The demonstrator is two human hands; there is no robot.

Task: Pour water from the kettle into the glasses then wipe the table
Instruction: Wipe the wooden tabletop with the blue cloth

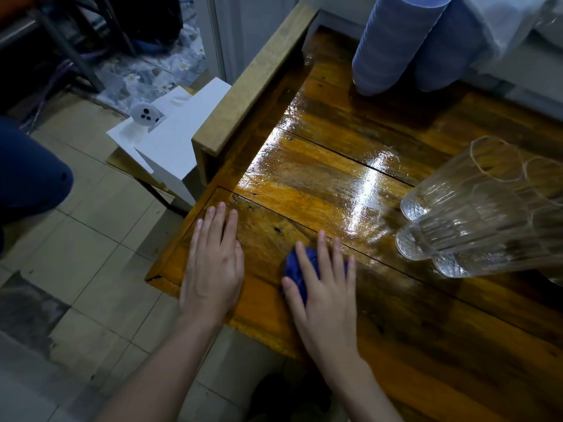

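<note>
A wooden table [304,184] shines wet across its middle. My right hand [326,287] presses flat on a crumpled dark blue cloth [300,271] near the table's front left part, fingers spread over it. My left hand [213,269] lies flat and open on the table's left corner, holding nothing. Three clear ribbed glasses [475,226] stand together at the right edge of the view. No kettle shows in this view.
Two stacks of blue cups [393,47] stand at the table's back. A raised wooden rail [253,80] borders the left side. Beside the table stands a white box [173,138] on the tiled floor. A person's dark blue knee [27,175] is at far left.
</note>
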